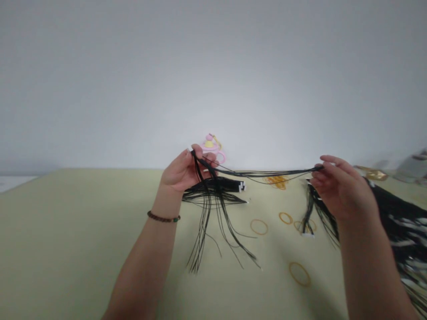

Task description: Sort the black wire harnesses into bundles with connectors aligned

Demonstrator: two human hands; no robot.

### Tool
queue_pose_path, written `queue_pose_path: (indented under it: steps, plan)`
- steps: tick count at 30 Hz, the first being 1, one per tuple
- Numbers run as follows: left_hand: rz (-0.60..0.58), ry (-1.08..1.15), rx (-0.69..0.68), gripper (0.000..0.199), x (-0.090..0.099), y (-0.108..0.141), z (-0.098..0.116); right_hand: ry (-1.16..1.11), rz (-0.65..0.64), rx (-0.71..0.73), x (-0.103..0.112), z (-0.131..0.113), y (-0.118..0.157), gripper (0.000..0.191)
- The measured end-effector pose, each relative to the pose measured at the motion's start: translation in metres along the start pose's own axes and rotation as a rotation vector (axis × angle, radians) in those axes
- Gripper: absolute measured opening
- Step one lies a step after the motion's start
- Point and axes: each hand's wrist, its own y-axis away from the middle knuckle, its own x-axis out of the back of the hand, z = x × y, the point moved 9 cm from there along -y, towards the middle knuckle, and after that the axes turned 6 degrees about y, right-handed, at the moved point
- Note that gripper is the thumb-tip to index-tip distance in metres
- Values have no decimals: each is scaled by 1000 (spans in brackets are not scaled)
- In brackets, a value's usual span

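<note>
My left hand (190, 166) is closed on thin black wires (260, 173), gripping them at a small white end piece that looks like a connector. Part of the bundle is drawn level across to my right hand (340, 184), whose fingers pinch its other end; that tip is mostly hidden. Other strands of wire (207, 209) hang loose from my left hand over the table. Just behind them lies a black wire bundle (227, 183) with white connectors. Near my right wrist, more black wires (308, 204) with a white connector rest on the table.
A large pile of black wires (400, 213) covers the right side of the pale table (83, 244). Several yellow rubber bands (300, 274) lie around the middle, with a heap of bands (278, 181) farther back. A pink teapot-shaped object (210, 146) stands near the wall.
</note>
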Motion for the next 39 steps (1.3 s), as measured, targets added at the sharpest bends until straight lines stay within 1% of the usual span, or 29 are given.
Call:
queue_pose_path:
  steps: [3, 5, 9, 12, 14, 16, 18, 19, 21, 23, 25, 27, 29, 31, 32, 33, 35, 37, 39]
  plan:
    - [-72, 76, -27, 32, -7, 1, 1, -9, -2, -28, -2, 0, 1, 21]
    - [-92, 80, -26, 34, -9, 2, 0, -6, -5, -32, -3, 0, 2, 22]
    - [-39, -13, -35, 42, -1, 3, -2, 3, -8, -37, -3, 1, 3, 22]
    - [-17, -60, -45, 42, 5, 3, -4, 10, -19, -29, -4, 1, 3, 20]
    - [-53, -63, -34, 42, 4, 3, -7, 22, -21, -28, -5, 1, 3, 18]
    - [-137, -61, -2, 42, 0, 3, -11, 30, -23, -32, -7, 2, 4, 18]
    - [-181, -71, 31, 39, 0, 4, -15, 29, -27, -32, -9, 1, 5, 18]
    - [-169, -81, 39, 34, 3, 4, -17, 27, -29, -27, -10, 0, 6, 19]
    - [-110, -99, 33, 24, 14, 4, -19, 23, -30, -10, -11, -3, 8, 21]
    - [-65, -117, 18, 27, 23, 5, -20, 24, -26, 11, -12, -7, 9, 22]
    - [-71, -127, 5, 32, 24, 7, -21, 26, -27, 38, -12, -11, 10, 21]
    - [-133, -104, -4, 26, 16, 8, -18, 27, -30, 56, -12, -13, 10, 21]
    - [-237, -88, -13, 19, 0, 10, -12, 26, -18, 69, -11, -13, 10, 18]
    - [-304, -166, -10, 22, -18, 10, -6, 28, -15, 77, -12, -11, 11, 14]
    - [-300, -254, 2, 25, -25, 9, -5, 32, -19, 80, -14, -10, 11, 12]
    - [-260, -347, 26, 25, -29, 7, -4, 43, -31, 78, -17, -7, 12, 11]
    - [-218, -474, 103, 25, -40, 4, -10, 75, -58, 69, -24, -2, 15, 14]
    - [-141, -529, 161, 25, -48, 1, -18, 119, -99, 62, -34, 5, 19, 16]
    - [-88, -589, 181, 27, -56, -3, -29, 161, -158, 50, -45, 11, 24, 16]
